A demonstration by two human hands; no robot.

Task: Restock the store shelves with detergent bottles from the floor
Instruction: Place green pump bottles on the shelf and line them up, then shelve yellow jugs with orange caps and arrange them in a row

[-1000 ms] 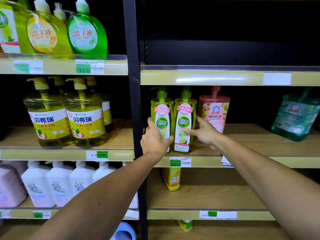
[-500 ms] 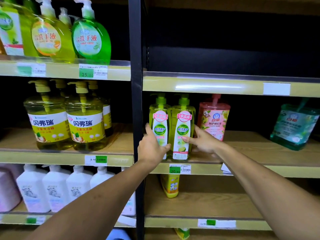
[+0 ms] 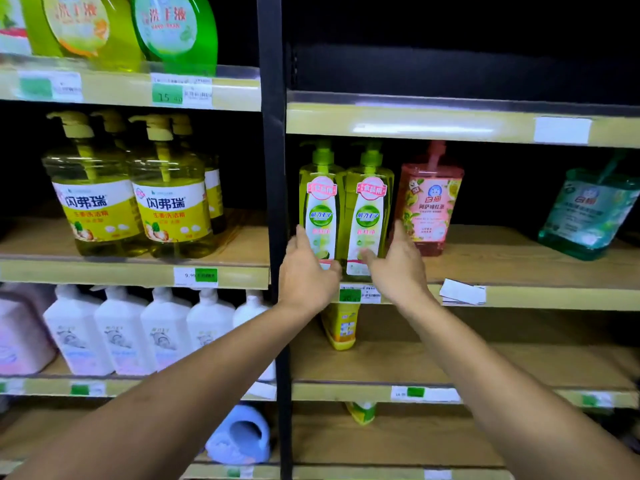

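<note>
Gripping the left green bottle (image 3: 320, 209) with our left hand (image 3: 306, 271) and the right green bottle (image 3: 369, 209) with our right hand (image 3: 400, 271), fingers wrapped round each base, both standing at the left end of the shelf (image 3: 519, 268), we judge restocking barely begun.

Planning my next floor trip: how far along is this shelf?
Done: left green bottle and right green bottle stand side by side on the shelf. In hand: left hand and right hand grip them, one each. Left: bare wood beyond the pink bottle and teal bottle.
</note>
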